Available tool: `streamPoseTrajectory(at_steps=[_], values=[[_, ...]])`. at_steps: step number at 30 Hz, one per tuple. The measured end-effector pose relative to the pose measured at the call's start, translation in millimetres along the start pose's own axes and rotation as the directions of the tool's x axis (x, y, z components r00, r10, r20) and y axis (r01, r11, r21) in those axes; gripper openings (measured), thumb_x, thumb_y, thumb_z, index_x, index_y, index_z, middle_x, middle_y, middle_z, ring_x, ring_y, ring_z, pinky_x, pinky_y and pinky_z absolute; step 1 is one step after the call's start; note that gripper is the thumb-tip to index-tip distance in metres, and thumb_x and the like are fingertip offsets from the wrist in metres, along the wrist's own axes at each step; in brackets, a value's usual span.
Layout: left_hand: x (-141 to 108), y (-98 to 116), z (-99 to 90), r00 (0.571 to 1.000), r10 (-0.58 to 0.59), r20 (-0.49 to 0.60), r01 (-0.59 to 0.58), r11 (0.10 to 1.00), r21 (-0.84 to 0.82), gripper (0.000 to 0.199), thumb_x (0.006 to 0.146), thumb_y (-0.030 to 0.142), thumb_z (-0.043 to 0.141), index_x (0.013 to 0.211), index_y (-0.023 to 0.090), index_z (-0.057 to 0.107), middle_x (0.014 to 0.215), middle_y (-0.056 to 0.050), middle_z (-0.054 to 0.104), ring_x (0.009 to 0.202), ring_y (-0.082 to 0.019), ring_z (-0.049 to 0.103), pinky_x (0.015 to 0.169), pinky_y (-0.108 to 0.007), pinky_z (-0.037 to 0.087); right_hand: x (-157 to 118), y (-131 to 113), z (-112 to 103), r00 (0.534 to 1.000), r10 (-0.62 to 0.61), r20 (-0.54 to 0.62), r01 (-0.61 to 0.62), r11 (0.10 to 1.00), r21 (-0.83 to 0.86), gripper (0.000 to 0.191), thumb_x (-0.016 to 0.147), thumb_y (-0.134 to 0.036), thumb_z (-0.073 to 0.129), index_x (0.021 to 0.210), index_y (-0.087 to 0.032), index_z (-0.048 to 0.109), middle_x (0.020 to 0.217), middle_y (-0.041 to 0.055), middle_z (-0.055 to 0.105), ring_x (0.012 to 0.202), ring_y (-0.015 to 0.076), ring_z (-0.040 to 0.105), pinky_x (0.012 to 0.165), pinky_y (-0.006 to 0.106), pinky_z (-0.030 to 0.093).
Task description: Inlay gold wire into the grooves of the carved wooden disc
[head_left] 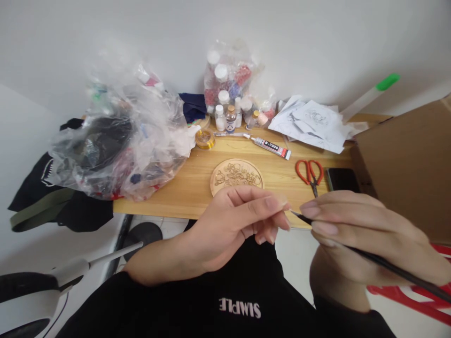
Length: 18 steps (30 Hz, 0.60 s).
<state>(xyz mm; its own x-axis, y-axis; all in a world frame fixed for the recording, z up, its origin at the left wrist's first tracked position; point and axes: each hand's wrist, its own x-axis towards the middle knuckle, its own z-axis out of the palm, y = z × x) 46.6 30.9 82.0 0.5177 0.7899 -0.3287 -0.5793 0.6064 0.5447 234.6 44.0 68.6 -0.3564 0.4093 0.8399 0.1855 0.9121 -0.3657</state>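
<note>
Far L: black cloth bag w/ olive strap [38,206], then a big heap of clear plastic bags [151,136] on the L end of the bench [169,197]. Next, spool of gold wire [205,139], & in front of it to the R a round wooden plaque [243,171] w/ raised pattern, its near edge partly hidden by the L hand [232,220]. L thumb & index are pinched tight, other fingers loosely curled; can't tell if sth tiny sits btwn them. Small bottles [230,119] & glue tube [271,146] lie behind. Then, R of the L fingertips, the slim black tool [394,268]: thin, dark, straight, tapering to a fine pt; brush or pick, can't tell. It's in the R hand [369,234], fingers closed round it, so R is nearer. Long axis slants from low R up to the L, tip aimed at the L pinch, v. close; contact unclear. Behind R hand: red-handled pliers [312,173], phone [342,180]; cardboard box [405,164] far R.
</note>
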Motion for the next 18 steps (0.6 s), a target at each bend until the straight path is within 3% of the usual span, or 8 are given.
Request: streamPoseTrajectory(at_steps=[3, 5, 10, 15, 18], values=[[0, 0, 0.3, 1.0, 0.0, 0.004, 0.0, 1.0, -0.004, 0.014, 0.079, 0.024, 0.069, 0.072, 0.012, 0.07, 0.061, 0.002, 0.065, 0.048, -0.001, 0.054, 0.049, -0.01, 0.042, 3, -8, -2, 0.977, 0.203, 0.066, -0.203, 0.979, -0.007, 0.023, 0.072, -0.003, 0.07, 0.093, -0.012, 0.07, 0.096, 0.0042, 0.072, 0.088, 0.0194, 0.069, 0.076, 0.033, 0.059], [0, 0, 0.5, 1.0, 0.0, 0.009, 0.0, 1.0, -0.008, 0.014, 0.079, 0.024, 0.069, 0.073, 0.012, 0.07, 0.061, 0.002, 0.065, 0.048, -0.001, 0.055, 0.048, -0.01, 0.041, 4, -14, -3, 0.968, 0.244, 0.063, -0.244, 0.97, 0.001, 0.028, 0.07, 0.0, 0.07, 0.094, -0.012, 0.069, 0.097, 0.0039, 0.072, 0.09, 0.019, 0.068, 0.08, 0.033, 0.058], [1, -1, 0.9, 1.0, -0.013, 0.013, 0.013, 1.0, -0.01, 0.013, 0.079, 0.024, 0.069, 0.073, 0.013, 0.071, 0.061, 0.002, 0.066, 0.048, -0.001, 0.054, 0.048, -0.01, 0.04, 3, -13, -6, 0.971, 0.222, 0.088, -0.22, 0.975, -0.032, 0.027, 0.071, -0.001, 0.07, 0.095, -0.014, 0.07, 0.097, 0.0037, 0.072, 0.09, 0.0193, 0.069, 0.08, 0.033, 0.059], [1, -2, 0.7, 0.999, -0.019, 0.027, 0.02, 1.0, -0.022, 0.013, 0.079, 0.025, 0.069, 0.074, 0.013, 0.071, 0.062, 0.002, 0.065, 0.048, -0.001, 0.053, 0.048, -0.01, 0.039, 1, -3, -16, 0.971, 0.077, 0.228, -0.062, 0.996, -0.069, 0.03, 0.076, -0.013, 0.069, 0.106, -0.017, 0.068, 0.103, 0.0036, 0.072, 0.091, 0.0196, 0.069, 0.079, 0.033, 0.06], [0, -2, 0.4, 1.0, -0.018, 0.025, 0.019, 1.0, -0.023, 0.013, 0.079, 0.025, 0.069, 0.074, 0.013, 0.071, 0.062, 0.002, 0.065, 0.049, -0.001, 0.053, 0.048, -0.011, 0.039, 0, -2, -17, 0.966, 0.102, 0.238, -0.076, 0.99, -0.118, 0.03, 0.08, -0.016, 0.067, 0.109, -0.02, 0.067, 0.105, 0.0028, 0.071, 0.091, 0.0202, 0.069, 0.079, 0.033, 0.06]])
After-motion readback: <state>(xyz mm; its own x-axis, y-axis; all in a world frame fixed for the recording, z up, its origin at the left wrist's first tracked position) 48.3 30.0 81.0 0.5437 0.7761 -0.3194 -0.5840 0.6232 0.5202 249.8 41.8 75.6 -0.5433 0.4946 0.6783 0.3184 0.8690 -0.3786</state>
